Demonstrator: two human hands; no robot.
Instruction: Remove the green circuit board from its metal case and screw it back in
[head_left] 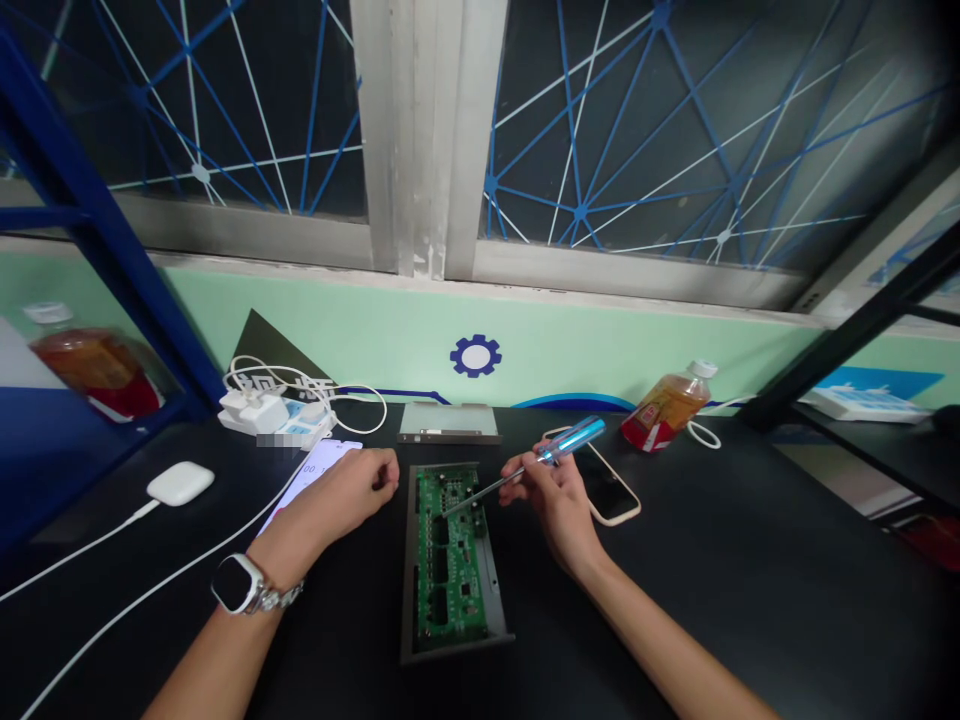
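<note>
A green circuit board (454, 590) lies in a grey metal housing (409, 610) on the black table. My right hand (551, 490) is closed on a screwdriver (574, 440) with a shiny blue handle. Its long shaft slants down to the left, and the tip is over the upper part of the board. To the left of the housing, my left hand (367, 485) rests with its fingers curled together, apart from the board; whether anything is inside them cannot be seen. A flat metal cover (450, 422) stands behind the housing.
A lit phone (300, 485) lies under my left forearm, and another phone (611, 485) beside my right hand. A power strip (300, 420) with cables, a white case (181, 482) and a drink bottle (666, 408) surround the work area.
</note>
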